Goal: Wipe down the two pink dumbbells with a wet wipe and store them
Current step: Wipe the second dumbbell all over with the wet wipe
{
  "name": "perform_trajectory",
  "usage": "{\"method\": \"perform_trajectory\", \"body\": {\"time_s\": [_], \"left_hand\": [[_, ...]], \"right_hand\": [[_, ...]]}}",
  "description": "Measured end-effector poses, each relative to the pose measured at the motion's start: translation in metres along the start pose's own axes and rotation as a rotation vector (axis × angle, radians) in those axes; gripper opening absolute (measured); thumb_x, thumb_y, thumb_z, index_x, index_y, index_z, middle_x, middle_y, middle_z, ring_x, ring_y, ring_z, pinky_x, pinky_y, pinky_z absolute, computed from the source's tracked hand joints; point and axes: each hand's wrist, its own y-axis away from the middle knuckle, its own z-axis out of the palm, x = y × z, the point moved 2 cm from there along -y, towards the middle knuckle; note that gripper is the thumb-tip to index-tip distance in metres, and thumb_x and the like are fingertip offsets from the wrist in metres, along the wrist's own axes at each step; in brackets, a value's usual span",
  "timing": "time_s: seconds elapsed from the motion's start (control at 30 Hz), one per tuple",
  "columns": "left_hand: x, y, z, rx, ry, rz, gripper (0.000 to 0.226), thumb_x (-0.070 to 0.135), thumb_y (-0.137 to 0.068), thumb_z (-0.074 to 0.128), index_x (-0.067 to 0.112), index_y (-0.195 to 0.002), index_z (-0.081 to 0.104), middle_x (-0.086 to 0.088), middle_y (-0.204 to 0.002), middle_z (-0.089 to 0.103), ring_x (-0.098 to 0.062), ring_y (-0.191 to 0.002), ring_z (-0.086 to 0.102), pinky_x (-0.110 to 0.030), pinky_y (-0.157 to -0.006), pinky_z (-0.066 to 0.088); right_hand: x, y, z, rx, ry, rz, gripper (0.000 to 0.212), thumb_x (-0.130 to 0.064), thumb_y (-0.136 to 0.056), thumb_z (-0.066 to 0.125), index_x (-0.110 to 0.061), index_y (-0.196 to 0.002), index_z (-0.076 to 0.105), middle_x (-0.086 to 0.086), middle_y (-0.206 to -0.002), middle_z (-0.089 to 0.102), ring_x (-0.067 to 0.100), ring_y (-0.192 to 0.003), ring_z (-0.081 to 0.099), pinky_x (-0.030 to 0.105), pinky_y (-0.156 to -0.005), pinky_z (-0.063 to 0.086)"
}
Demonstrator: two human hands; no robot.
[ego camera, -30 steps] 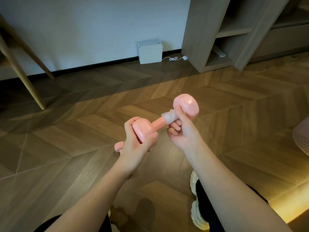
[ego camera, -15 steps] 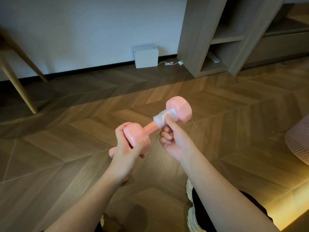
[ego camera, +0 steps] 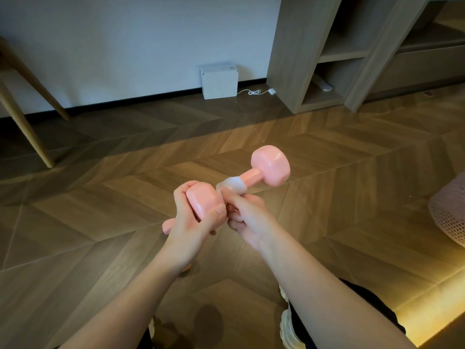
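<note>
I hold one pink dumbbell [ego camera: 270, 165] in the air above the wooden floor, tilted up to the right. My left hand [ego camera: 193, 222] grips its near head. My right hand [ego camera: 247, 217] holds a white wet wipe [ego camera: 232, 185] wrapped round the handle, close to the near head. A second pink dumbbell [ego camera: 168, 226] lies on the floor under my left hand, mostly hidden by it.
A wooden shelf unit [ego camera: 327, 54] stands at the back right. A white box [ego camera: 219, 81] with a cable sits against the wall. Wooden furniture legs [ego camera: 27, 132] are at the left. A pink mesh basket [ego camera: 450, 215] shows at the right edge. My shoes are below.
My right hand has slid the wipe down the handle from the far head towards the near head. The far head is now bare.
</note>
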Motion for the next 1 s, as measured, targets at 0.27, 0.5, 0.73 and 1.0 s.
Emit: {"method": "perform_trajectory", "body": {"time_s": [0.27, 0.5, 0.73, 1.0], "left_hand": [[-0.004, -0.001, -0.001, -0.026, -0.105, 0.016, 0.072, 0.050, -0.074, 0.072, 0.037, -0.128, 0.026, 0.002, -0.125, 0.041, -0.024, -0.108, 0.058, -0.046, -0.078, 0.059], [-0.004, -0.001, -0.004, -0.046, -0.092, 0.023, 0.065, 0.037, -0.079, 0.073, 0.038, -0.127, 0.029, 0.022, -0.117, 0.047, -0.008, -0.107, 0.060, -0.034, -0.076, 0.056], [0.003, 0.000, -0.004, -0.074, -0.068, -0.078, 0.075, 0.050, -0.073, 0.071, 0.032, -0.130, 0.026, 0.000, -0.120, 0.045, -0.019, -0.094, 0.062, -0.038, -0.068, 0.059], [0.007, -0.008, -0.008, -0.141, 0.290, -0.405, 0.068, 0.044, -0.080, 0.061, 0.008, -0.132, 0.034, -0.020, -0.092, 0.059, -0.025, -0.065, 0.055, -0.034, -0.052, 0.049]], "right_hand": [[-0.024, -0.009, -0.023, 0.146, -0.344, -0.061, 0.018, -0.022, -0.095, 0.064, -0.012, -0.082, 0.058, -0.005, -0.053, 0.038, 0.004, -0.039, 0.028, 0.017, -0.036, 0.020], [-0.005, 0.000, -0.004, 0.034, -0.051, 0.047, 0.019, -0.015, -0.090, 0.067, -0.013, -0.073, 0.061, -0.008, -0.048, 0.038, 0.003, -0.036, 0.028, 0.018, -0.035, 0.020], [-0.028, -0.009, -0.029, 0.180, -0.467, -0.011, 0.021, -0.026, -0.093, 0.067, -0.014, -0.077, 0.058, -0.006, -0.047, 0.033, 0.005, -0.035, 0.027, 0.018, -0.033, 0.023], [0.017, -0.001, -0.001, -0.095, -0.140, -0.008, 0.039, -0.016, -0.098, 0.058, -0.019, -0.063, 0.075, -0.008, -0.050, 0.037, 0.003, -0.036, 0.029, 0.017, -0.035, 0.029]]}}
